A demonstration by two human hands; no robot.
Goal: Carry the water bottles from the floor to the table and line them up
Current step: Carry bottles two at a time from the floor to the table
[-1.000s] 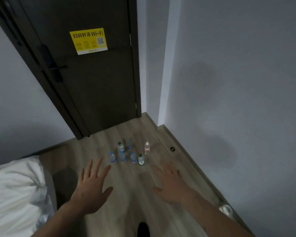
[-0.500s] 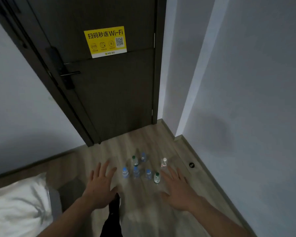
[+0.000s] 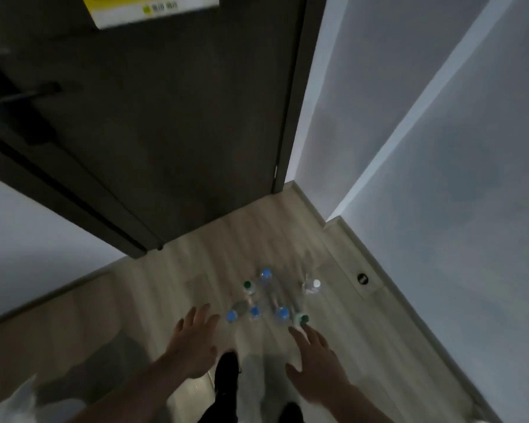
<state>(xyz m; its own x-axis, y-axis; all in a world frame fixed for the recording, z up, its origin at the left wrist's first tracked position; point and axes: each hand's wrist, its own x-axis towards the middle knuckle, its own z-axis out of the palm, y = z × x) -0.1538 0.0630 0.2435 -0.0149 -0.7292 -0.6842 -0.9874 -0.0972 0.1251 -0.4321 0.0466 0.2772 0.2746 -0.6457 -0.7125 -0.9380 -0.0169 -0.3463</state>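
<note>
Several small water bottles stand upright in a cluster on the wooden floor near the door. A blue-capped bottle [image 3: 266, 276] and a green-capped bottle [image 3: 248, 286] stand at the back, a white-capped bottle [image 3: 312, 286] to the right. In front stand three blue-capped ones, such as the left one [image 3: 231, 315], and a green-capped bottle [image 3: 301, 319]. My left hand [image 3: 193, 340] hovers with fingers spread just left of the cluster, holding nothing. My right hand [image 3: 313, 358] reaches with straight fingers, its tips close under the front green-capped bottle. No table is in view.
A dark door [image 3: 153, 117] with a yellow sticker [image 3: 153, 9] and a handle [image 3: 22, 94] fills the back. Grey walls [image 3: 440, 148] close in on the right, with a round floor doorstop [image 3: 362, 279] by the skirting. My dark shoe [image 3: 226, 374] is below; white bedding [image 3: 19, 404] at lower left.
I have stepped closer to the door and tilted down; the bottles now lie nearer and larger. Both hands have come forward to the cluster's front edge, still spread.
</note>
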